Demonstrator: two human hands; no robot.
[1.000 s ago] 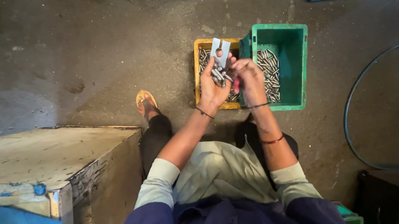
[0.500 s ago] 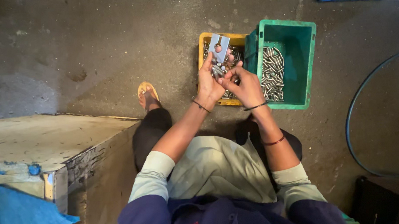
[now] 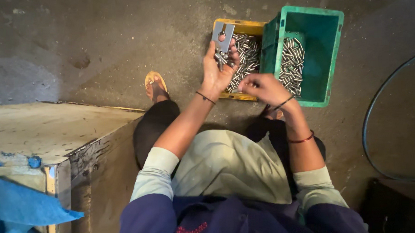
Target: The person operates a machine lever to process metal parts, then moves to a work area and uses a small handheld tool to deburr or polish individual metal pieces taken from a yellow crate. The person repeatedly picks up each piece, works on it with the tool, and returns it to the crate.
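Since half a second earlier, your right hand (image 3: 261, 88) dropped away, loosely curled and seemingly empty, while your left hand (image 3: 220, 65) gripped the stiff, slippery-looking slotted metal plate (image 3: 223, 34) by its lower edge above the yellow crate (image 3: 241, 26).

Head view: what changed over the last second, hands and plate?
The right hand came off the grey metal plate and dropped toward the yellow tray; its fist looks closed, contents hidden. The left hand still holds the plate with a few small metal parts. Yellow tray and green crate lie unchanged.
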